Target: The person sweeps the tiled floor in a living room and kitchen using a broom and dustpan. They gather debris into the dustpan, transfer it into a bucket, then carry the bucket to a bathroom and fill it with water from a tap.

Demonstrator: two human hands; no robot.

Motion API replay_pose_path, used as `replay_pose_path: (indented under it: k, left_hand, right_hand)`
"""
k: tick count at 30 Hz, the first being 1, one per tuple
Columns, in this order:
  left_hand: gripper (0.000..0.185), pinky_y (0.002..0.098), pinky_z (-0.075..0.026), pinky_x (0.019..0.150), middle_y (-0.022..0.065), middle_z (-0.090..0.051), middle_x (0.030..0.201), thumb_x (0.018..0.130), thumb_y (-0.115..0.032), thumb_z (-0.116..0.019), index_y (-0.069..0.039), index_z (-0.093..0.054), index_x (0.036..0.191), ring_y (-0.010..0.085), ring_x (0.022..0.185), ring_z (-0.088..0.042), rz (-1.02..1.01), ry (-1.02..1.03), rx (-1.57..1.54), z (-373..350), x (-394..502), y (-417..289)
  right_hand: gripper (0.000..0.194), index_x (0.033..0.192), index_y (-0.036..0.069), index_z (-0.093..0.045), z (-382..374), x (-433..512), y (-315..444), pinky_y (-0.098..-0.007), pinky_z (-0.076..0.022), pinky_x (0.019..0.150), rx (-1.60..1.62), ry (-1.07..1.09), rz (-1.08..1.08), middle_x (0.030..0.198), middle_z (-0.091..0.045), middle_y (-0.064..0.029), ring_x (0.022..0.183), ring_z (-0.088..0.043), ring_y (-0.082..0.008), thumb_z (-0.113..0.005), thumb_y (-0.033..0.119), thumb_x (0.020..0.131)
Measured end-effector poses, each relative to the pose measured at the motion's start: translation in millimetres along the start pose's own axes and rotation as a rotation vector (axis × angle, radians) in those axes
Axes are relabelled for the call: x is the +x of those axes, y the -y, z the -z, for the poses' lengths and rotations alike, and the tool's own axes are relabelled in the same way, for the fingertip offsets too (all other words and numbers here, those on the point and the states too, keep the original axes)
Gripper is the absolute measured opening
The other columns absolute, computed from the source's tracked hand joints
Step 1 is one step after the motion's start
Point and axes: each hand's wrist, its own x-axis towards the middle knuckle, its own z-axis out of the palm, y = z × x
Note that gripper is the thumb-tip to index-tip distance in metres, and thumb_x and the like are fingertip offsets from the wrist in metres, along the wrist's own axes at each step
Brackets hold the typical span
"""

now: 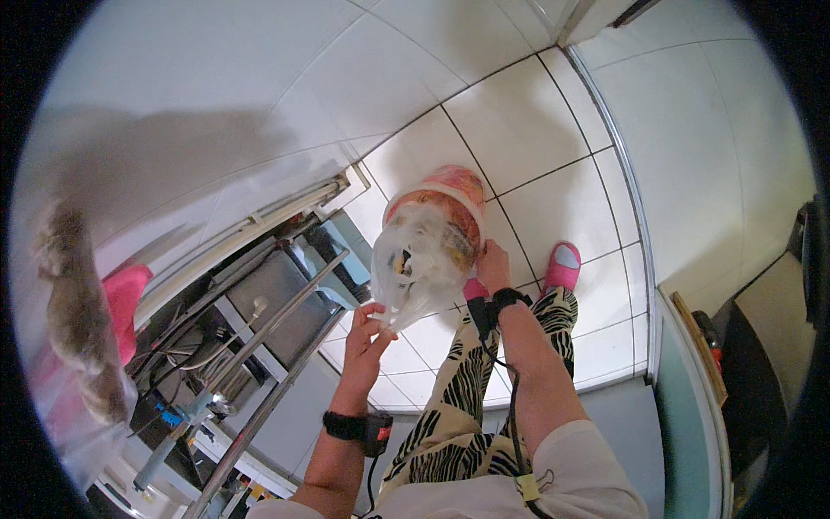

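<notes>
A red patterned bucket with a pale rim is tilted with its mouth towards me, above the tiled floor. Out of that mouth a clear plastic bag bulges; mixed contents show blurred through the film, and I cannot tell what they are. My left hand pinches the gathered lower end of the bag between thumb and fingers. On the right side of the bucket, my right hand is closed at its rim; its fingertips are partly hidden. Both wrists wear black straps with cabled devices.
To the left stands a metal rack with rails, cables and appliances. Pink cloth and a hanging bag are at the far left. A tiled wall rises beyond the bucket. A metal door track and a pale green panel lie to the right.
</notes>
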Motion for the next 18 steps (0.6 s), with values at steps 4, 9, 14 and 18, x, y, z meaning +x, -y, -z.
replay_pose_path:
  k: [4,9,14,18]
  left_hand:
    - [0.008,0.0265,-0.037,0.079,0.0050,-0.054,0.092,0.072,-0.002,-0.054,-0.001,-0.059,0.078,0.0163,0.087,-0.051,0.034,-0.256,-0.259,39,-30,-10]
    - [0.020,0.0257,-0.042,0.068,0.0076,-0.060,0.081,0.073,-0.008,-0.051,0.001,-0.058,0.089,0.0163,0.071,-0.054,-0.163,-0.431,-0.505,84,-88,-58]
    - [0.008,0.0233,-0.039,0.064,0.0034,-0.055,0.071,0.075,-0.007,-0.051,-0.001,-0.056,0.078,0.0118,0.066,-0.050,-0.188,-0.273,-0.398,71,-124,-120]
    - [0.007,0.0233,-0.039,0.064,0.0017,-0.053,0.068,0.078,-0.007,-0.051,-0.003,-0.054,0.072,0.0108,0.066,-0.050,-0.198,-0.303,-0.345,52,-132,-159]
  right_hand:
    - [0.029,0.103,-0.006,-0.045,0,1,-4,-0.0449,-0.0435,0.074,0.146,-0.008,-0.070,0.093,-0.055,-0.0283,0.089,-0.052,-0.0420,-0.047,0.014,0.081]
    - [0.026,0.102,-0.003,-0.050,49,-67,5,-0.0415,-0.0418,0.078,0.204,-0.197,0.021,0.098,-0.056,-0.0233,0.092,-0.054,-0.0339,-0.048,0.011,0.081]
    - [0.015,0.093,0.001,-0.055,130,-193,99,-0.0333,-0.0456,0.065,0.518,-0.013,0.168,0.089,-0.058,-0.0165,0.076,-0.058,-0.0242,-0.050,0.010,0.082]
    - [0.015,0.093,-0.001,-0.055,168,-268,181,-0.0301,-0.0478,0.065,0.728,0.188,0.566,0.088,-0.057,-0.0148,0.074,-0.059,-0.0223,-0.053,0.007,0.080]
